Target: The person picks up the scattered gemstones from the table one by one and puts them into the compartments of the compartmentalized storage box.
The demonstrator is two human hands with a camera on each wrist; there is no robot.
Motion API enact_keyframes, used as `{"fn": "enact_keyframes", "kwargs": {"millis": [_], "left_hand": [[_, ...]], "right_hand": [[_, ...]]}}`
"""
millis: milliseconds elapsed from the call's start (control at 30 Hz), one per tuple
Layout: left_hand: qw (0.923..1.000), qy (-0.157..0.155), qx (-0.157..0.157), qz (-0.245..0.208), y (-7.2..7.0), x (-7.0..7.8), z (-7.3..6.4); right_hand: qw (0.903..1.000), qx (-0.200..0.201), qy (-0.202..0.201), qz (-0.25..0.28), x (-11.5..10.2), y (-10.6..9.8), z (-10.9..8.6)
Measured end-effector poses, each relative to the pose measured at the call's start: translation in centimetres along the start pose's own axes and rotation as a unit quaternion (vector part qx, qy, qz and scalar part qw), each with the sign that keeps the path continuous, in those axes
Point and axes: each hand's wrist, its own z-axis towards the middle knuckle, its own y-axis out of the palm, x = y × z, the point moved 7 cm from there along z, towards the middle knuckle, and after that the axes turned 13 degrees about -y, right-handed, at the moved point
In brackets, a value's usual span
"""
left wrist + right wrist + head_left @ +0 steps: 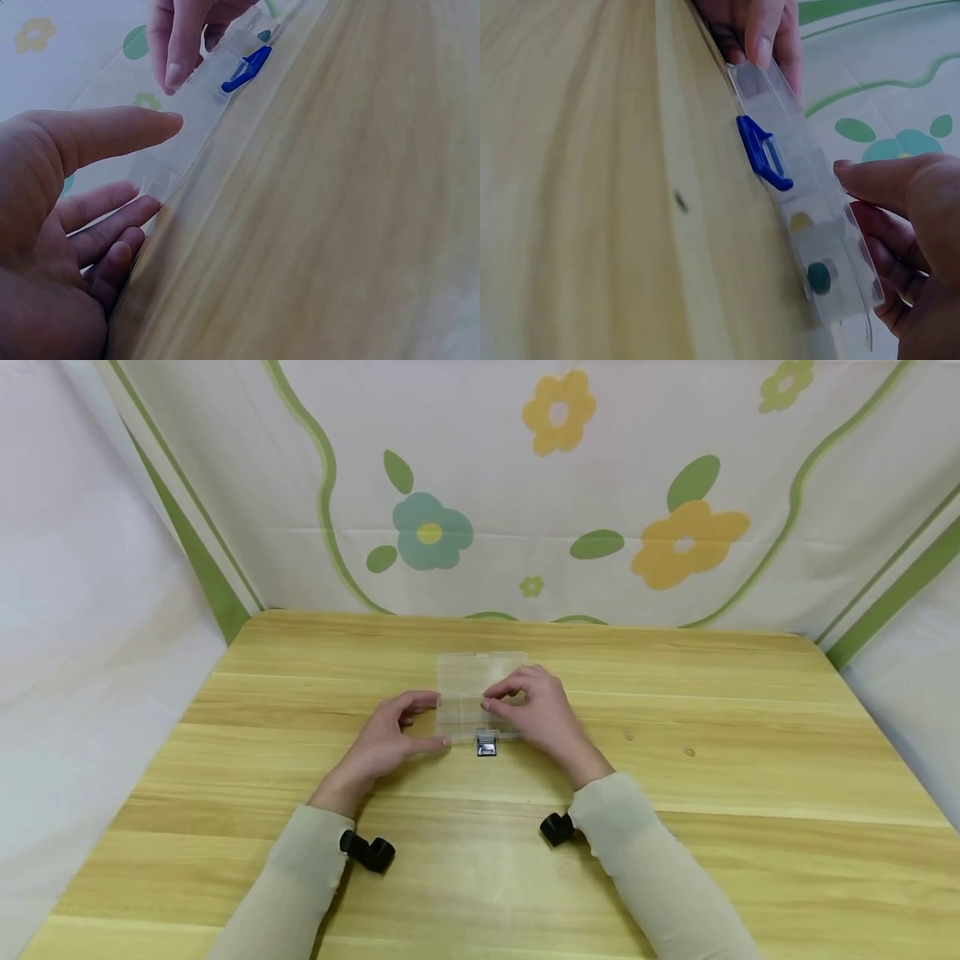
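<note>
A clear plastic compartment box lies on the table with its lid raised at the back. Its blue latch hangs at the front wall. My left hand holds the box at its left end, thumb by the front corner and fingers by the rear one. Over the right-hand compartments is my right hand, thumb and index tips close together; I cannot tell whether something small is between them. In the right wrist view, a green piece and a yellowish piece show through separate compartments.
The wooden table reaches back to a white curtain with printed flowers. Two small round marks show on the wood right of the hands. Black camera mounts sit on both sleeves.
</note>
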Motion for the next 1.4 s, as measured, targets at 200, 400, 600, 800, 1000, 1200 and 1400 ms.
{"fn": "enact_keyframes", "kwargs": {"millis": [200,400,600,800,1000,1200,1400], "left_hand": [[1.0,-0.001,-0.002,-0.003,0.2,0.0,0.0],[1.0,-0.007,-0.002,-0.004,0.2,0.0,0.0],[1.0,-0.003,0.001,-0.003,0.0,0.0,0.1],[1.0,-0.003,0.002,-0.002,-0.1,0.0,0.1],[1.0,-0.006,0.002,-0.004,-0.1,0.0,-0.1],[1.0,-0.008,0.004,-0.002,-0.1,-0.1,-0.1],[0.9999,-0.008,0.005,-0.001,-0.1,-0.1,-0.1]], "right_hand": [[0.9995,-0.013,-0.017,-0.021,-0.6,0.9,0.4],[0.9986,-0.01,-0.028,-0.043,-1.0,1.0,0.5],[0.9988,-0.005,-0.026,-0.041,-1.0,1.1,0.6],[0.999,-0.008,-0.016,-0.041,-0.9,1.2,0.6],[0.999,-0.016,-0.002,-0.041,-0.6,1.4,0.6],[0.9991,-0.018,-0.002,-0.04,-0.7,1.5,0.6],[0.9989,-0.017,-0.005,-0.042,-0.7,1.4,0.6]]}}
